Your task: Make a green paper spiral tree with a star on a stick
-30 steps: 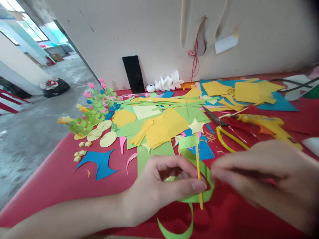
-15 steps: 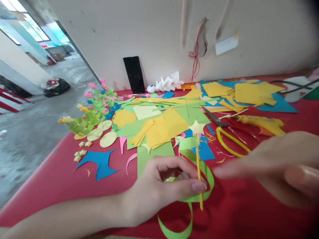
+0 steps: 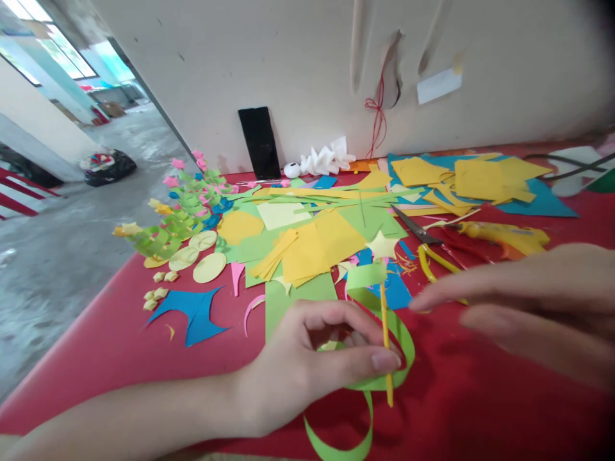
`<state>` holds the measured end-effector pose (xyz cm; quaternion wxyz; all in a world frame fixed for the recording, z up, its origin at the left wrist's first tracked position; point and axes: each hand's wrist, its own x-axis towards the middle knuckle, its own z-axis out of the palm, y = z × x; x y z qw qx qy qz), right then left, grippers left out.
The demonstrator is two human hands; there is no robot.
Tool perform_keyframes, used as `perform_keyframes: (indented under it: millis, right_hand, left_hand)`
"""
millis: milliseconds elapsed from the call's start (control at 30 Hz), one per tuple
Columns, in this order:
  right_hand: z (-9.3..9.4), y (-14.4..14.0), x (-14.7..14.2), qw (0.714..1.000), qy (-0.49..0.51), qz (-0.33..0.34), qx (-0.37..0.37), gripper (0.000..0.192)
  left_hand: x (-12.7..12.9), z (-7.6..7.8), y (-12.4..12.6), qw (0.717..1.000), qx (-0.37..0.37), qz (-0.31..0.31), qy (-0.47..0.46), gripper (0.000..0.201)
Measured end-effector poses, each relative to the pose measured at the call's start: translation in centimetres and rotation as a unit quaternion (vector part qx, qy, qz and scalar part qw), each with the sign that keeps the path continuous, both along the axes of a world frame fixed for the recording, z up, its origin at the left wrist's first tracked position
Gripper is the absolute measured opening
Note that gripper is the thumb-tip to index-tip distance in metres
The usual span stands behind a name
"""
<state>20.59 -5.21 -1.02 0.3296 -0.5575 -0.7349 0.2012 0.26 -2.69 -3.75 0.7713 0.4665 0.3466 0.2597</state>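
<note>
My left hand [image 3: 331, 355] pinches a thin yellow stick [image 3: 385, 323] upright between thumb and fingers. At the stick's top sits a pale yellow paper star [image 3: 382, 245]. A green paper strip [image 3: 407, 339] joins the stick just under the star, curls behind my fingers and hangs in a loop below the hand. Off to the right, my right hand [image 3: 519, 307] is in the air with its fingers apart and holds nothing; it is somewhat blurred. It partly covers the scissors [image 3: 427, 256] with yellow handles, which lie beside a yellow glue gun [image 3: 504, 237].
Yellow paper sheets [image 3: 321, 246], green paper and cut strips spread over the red table [image 3: 216, 397]. Finished paper flowers [image 3: 192, 205] and pale paper discs [image 3: 209, 267] lie left, near blue scraps [image 3: 192, 314]. A black phone [image 3: 259, 144] leans on the wall behind.
My right hand has turned and its fingers have risen slightly, now covering more of the scissors' handles. My left hand and the stick with the star have stayed almost still.
</note>
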Motion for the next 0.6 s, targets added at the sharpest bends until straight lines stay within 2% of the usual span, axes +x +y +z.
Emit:
perform_keyframes:
  millis: [100, 367, 467, 533, 600]
  right_hand:
    - [-0.6, 0.6, -0.5, 1.000, 0.003, 0.011, 0.004, 0.013]
    - [-1.0, 0.7, -1.8, 0.982, 0.136, 0.005, -0.128, 0.009]
    - [-0.9, 0.2, -2.4, 0.977, 0.145, 0.014, -0.158, 0.010]
    - [-0.9, 0.1, -2.3, 0.977, 0.138, 0.006, -0.161, 0.013]
    - [-1.3, 0.6, -1.2, 0.983, 0.126, -0.040, -0.128, 0.015]
  left_hand:
    - [0.0, -0.1, 0.0, 1.000, -0.003, -0.006, -0.001, 0.010]
    - [0.0, -0.1, 0.2, 1.000, -0.005, -0.014, -0.021, 0.005]
    - [0.0, -0.2, 0.2, 1.000, -0.008, -0.011, -0.020, 0.005]
    - [0.1, -0.3, 0.2, 1.000, -0.007, -0.012, -0.018, 0.005]
    - [0.2, -0.4, 0.2, 1.000, -0.001, -0.013, -0.013, 0.006]
